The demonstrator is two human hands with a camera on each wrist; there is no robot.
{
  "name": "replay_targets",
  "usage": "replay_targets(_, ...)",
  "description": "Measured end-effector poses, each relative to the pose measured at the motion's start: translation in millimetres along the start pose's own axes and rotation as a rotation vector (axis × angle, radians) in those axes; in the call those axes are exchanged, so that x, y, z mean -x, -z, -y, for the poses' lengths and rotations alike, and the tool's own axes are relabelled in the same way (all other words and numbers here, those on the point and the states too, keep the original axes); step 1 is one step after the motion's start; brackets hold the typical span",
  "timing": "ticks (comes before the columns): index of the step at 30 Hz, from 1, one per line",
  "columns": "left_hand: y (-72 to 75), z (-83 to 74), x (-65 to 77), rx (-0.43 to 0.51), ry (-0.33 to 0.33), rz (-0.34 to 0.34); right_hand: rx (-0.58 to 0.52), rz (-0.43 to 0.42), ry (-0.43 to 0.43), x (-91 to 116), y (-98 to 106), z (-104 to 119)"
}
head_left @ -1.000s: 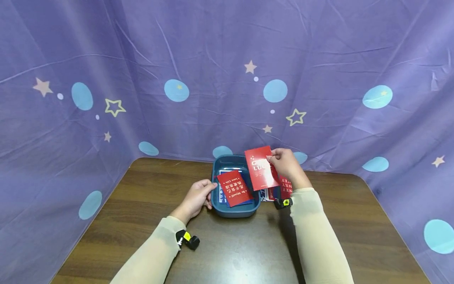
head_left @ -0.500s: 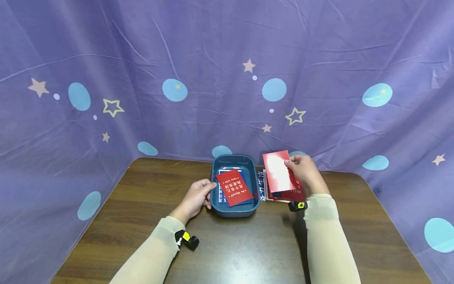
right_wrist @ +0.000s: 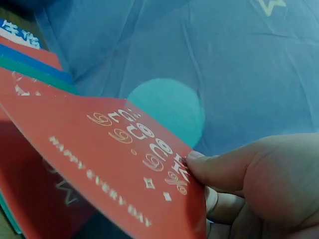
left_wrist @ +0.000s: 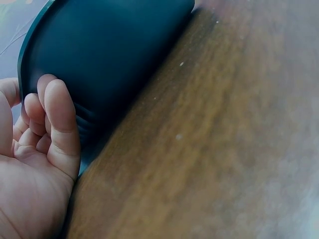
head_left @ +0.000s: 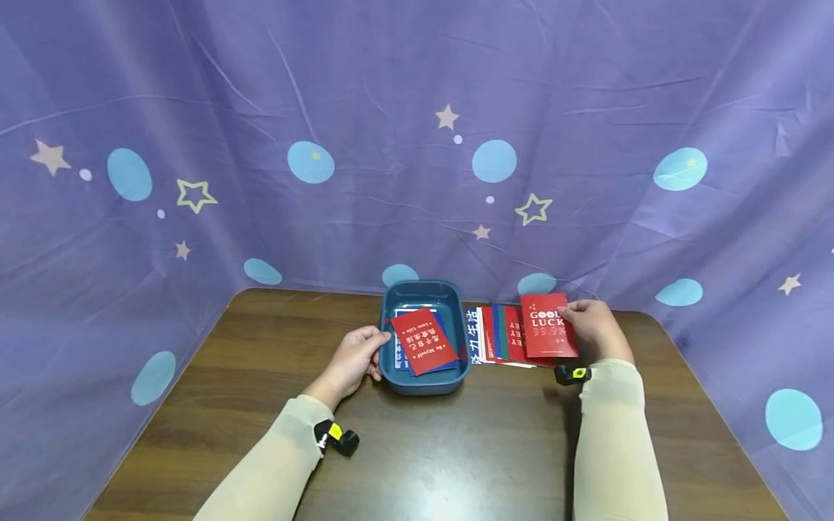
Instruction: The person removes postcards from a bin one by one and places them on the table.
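My right hand (head_left: 596, 329) pinches a red card (head_left: 549, 325) by its right edge, thumb on the printed face. "GOOD LUCK" and "99.9%" show on it, and the right wrist view adds "HAPPY EVERY DAY". This card overlaps the right end of a fanned row of red, blue, green and white cards (head_left: 511, 333). At the dark teal plastic tub (head_left: 426, 388), my left hand (head_left: 350, 362) grips the left rim, thumb over the edge. In the left wrist view its fingers (left_wrist: 62, 107) curl against the outer wall. Inside the tub a red card (head_left: 425, 340) lies over blue ones.
Beneath everything is a brown wood-grain table (head_left: 417, 449). A purple curtain (head_left: 365, 217) with stars and blue ovals hangs along the back edge and both sides. The tub and card row stand close to that back edge.
My right hand has carried the "GOOD LUCK" card from over the tub's right side rightward and down to the row's right end. The left hand keeps its grip on the tub.
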State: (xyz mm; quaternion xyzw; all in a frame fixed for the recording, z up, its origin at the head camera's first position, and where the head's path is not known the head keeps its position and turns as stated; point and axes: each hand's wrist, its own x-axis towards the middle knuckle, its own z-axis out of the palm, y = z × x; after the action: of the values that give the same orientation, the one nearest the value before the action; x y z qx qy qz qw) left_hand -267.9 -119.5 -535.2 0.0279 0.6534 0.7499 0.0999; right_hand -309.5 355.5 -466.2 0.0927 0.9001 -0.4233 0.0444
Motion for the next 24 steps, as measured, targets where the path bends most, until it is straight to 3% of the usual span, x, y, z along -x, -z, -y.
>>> replay_targets(4, 0.7, -0.8, 1.1, -0.001, 0.004, 0.001, -0.148, 0.057, -0.064, -10.1, -10.1, -10.1)
replay_targets(8, 0.7, -1.2, 0.5, 0.004, 0.002, 0.008, -0.168, 0.073, -0.079, -16.1, -20.2, -13.2)
replay_targets(12, 0.5, -1.9, 0.0, 0.006, 0.000, 0.011, -0.092, 0.060, -0.075, -18.8, -27.0, -14.7)
replay_targets(20, 0.3, -2.8, 1.7, 0.005, 0.004, 0.005, 0.199, -0.013, 0.004, -20.3, -33.3, -14.0)
replay_targets(24, 0.2, -2.8, 1.9, 0.003, 0.005, 0.002, 0.286, -0.048, 0.026, -16.7, -33.7, -9.7)
